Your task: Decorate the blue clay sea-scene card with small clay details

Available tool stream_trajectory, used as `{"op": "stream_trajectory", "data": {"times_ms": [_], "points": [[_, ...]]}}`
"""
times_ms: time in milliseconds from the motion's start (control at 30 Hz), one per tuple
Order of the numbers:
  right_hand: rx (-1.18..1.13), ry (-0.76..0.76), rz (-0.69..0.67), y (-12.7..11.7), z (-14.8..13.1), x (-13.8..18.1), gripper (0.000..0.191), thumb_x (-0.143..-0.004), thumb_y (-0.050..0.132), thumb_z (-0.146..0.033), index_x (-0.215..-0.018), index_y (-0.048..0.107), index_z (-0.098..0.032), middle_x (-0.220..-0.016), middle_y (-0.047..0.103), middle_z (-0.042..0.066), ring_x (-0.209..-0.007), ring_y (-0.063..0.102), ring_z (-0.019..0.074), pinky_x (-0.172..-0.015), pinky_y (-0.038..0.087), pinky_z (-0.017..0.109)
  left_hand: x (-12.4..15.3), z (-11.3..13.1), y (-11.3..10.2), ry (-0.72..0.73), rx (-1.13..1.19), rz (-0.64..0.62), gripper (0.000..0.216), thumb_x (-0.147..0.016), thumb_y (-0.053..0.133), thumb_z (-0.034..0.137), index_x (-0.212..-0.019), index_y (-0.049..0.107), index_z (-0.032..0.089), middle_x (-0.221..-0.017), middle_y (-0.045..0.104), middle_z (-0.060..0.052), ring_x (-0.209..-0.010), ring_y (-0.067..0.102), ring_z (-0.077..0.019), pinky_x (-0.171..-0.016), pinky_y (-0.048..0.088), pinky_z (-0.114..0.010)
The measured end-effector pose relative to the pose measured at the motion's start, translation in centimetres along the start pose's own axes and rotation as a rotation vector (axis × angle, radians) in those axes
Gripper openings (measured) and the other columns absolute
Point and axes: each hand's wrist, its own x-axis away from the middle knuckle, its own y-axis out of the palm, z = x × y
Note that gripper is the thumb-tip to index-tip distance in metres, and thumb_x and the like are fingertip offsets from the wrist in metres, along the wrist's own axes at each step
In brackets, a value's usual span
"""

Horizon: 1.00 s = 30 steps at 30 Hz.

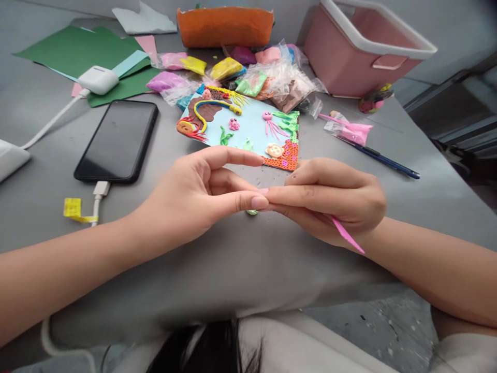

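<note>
My left hand (202, 189) and my right hand (330, 199) meet at their fingertips above the table, both closed in a pinch. Whatever lies between the fingertips is too small or hidden to make out. A slim pink modelling tool (351, 239) sticks out from under my right palm, held by the curled fingers. Just below the left thumb, a small light-green piece (252, 212) shows in part. Behind the hands lies a light-blue card (221, 127) with clay sea creatures: a yellow-and-blue eel (202, 106), a pink jellyfish (267, 117) and a cream turtle (275, 151).
Bagged coloured clay (227, 68) is heaped behind the card, before an orange box (225, 27). A pink bin (341, 57) stands back right, with a blue pen (388, 159) nearer. Leftward are a phone (118, 140), a charger (98, 80) and green paper (58, 49).
</note>
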Motion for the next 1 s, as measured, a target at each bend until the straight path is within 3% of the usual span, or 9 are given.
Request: {"op": "stream_trajectory", "data": {"times_ms": [167, 367, 467, 600, 700, 767, 867, 933, 1000], "points": [[0.046, 0.029, -0.02, -0.2, -0.1, -0.4, 0.008, -0.092, 0.076, -0.019, -0.091, 0.075, -0.027, -0.073, 0.061, 0.0, -0.059, 0.056, 0.0101, -0.055, 0.05, 0.027, 0.0, -0.3, -0.2, 0.018, -0.091, 0.017, 0.043, -0.094, 0.075, 0.042, -0.13, 0.064, 0.022, -0.087, 0.081, -0.002, -0.087, 0.081, -0.0215, -0.079, 0.067, -0.033], [0.076, 0.077, 0.006, 0.1, 0.5, -0.8, 0.016, -0.102, 0.061, -0.031, -0.088, 0.064, -0.023, -0.075, 0.062, 0.001, -0.066, 0.058, 0.0127, -0.059, 0.052, 0.029, -0.1, -0.4, 0.2, -0.003, 0.13, 0.1, 0.032, -0.092, 0.077, 0.044, -0.115, 0.076, 0.023, -0.096, 0.079, -0.001, -0.082, 0.077, -0.0155, -0.079, 0.065, -0.026], [-0.028, 0.156, 0.027, 0.1, 0.9, -0.7, 0.023, -0.106, 0.051, -0.033, -0.087, 0.056, -0.022, -0.072, 0.057, -0.001, -0.062, 0.053, 0.0111, -0.058, 0.049, 0.027, -0.2, -0.3, 0.1, -0.039, 0.098, 0.116, 0.032, -0.094, 0.072, 0.052, -0.102, 0.08, 0.023, -0.085, 0.076, 0.0, -0.074, 0.075, -0.0124, -0.074, 0.062, -0.022], [-0.145, 0.16, -0.06, -0.4, 1.1, -0.8, 0.026, -0.108, 0.049, -0.027, -0.083, 0.048, -0.021, -0.065, 0.048, -0.004, -0.055, 0.045, 0.0078, -0.05, 0.042, 0.022, -0.2, -0.2, -0.1, -0.031, 0.054, 0.12, 0.045, -0.087, 0.074, 0.063, -0.079, 0.077, 0.019, -0.063, 0.069, 0.001, -0.062, 0.069, -0.0119, -0.063, 0.058, -0.021], [-0.093, 0.14, -0.111, -0.8, 1.0, -0.9, 0.02, -0.104, 0.059, -0.024, -0.085, 0.052, -0.021, -0.065, 0.052, -0.005, -0.055, 0.046, 0.0071, -0.051, 0.043, 0.021, -0.3, -0.2, -0.2, -0.023, 0.112, 0.15, 0.036, -0.086, 0.08, 0.054, -0.081, 0.074, 0.019, -0.069, 0.074, 0.002, -0.067, 0.073, -0.0136, -0.068, 0.062, -0.023], [-0.05, 0.137, -0.109, -0.8, 1.1, -1.0, 0.014, -0.101, 0.063, -0.023, -0.089, 0.056, -0.021, -0.068, 0.058, -0.004, -0.055, 0.048, 0.0071, -0.052, 0.044, 0.021, -0.4, -0.4, -0.2, -0.03, 0.155, 0.169, 0.024, -0.087, 0.082, 0.041, -0.094, 0.074, 0.02, -0.08, 0.08, 0.001, -0.076, 0.078, -0.0161, -0.074, 0.065, -0.025], [-0.01, 0.128, -0.079, -0.8, 1.4, -0.8, 0.008, -0.101, 0.064, -0.024, -0.094, 0.06, -0.023, -0.075, 0.065, -0.002, -0.055, 0.05, 0.0081, -0.054, 0.047, 0.023, -0.6, -0.6, -0.2, -0.013, 0.145, 0.175, 0.023, -0.091, 0.078, 0.029, -0.112, 0.072, 0.02, -0.093, 0.083, -0.001, -0.086, 0.08, -0.0174, -0.081, 0.066, -0.027], [0.007, 0.113, -0.067, -0.9, 1.6, -0.7, 0.004, -0.101, 0.063, -0.024, -0.097, 0.063, -0.023, -0.078, 0.068, 0.0, -0.059, 0.056, 0.0102, -0.058, 0.052, 0.025, -0.7, -0.8, -0.2, 0.022, 0.106, 0.162, 0.017, -0.098, 0.069, 0.031, -0.11, 0.072, 0.019, -0.093, 0.082, -0.002, -0.086, 0.08, -0.0165, -0.081, 0.064, -0.027], [0.006, 0.097, -0.079, -1.0, 1.7, -0.7, 0.005, -0.102, 0.06, -0.023, -0.1, 0.065, -0.023, -0.082, 0.07, 0.002, -0.067, 0.064, 0.0121, -0.064, 0.055, 0.026, -0.7, -1.0, -0.2, 0.079, 0.07, 0.148, 0.024, -0.105, 0.058, 0.037, -0.094, 0.069, 0.019, -0.083, 0.08, -0.001, -0.079, 0.078, -0.0147, -0.075, 0.062, -0.025]]}}
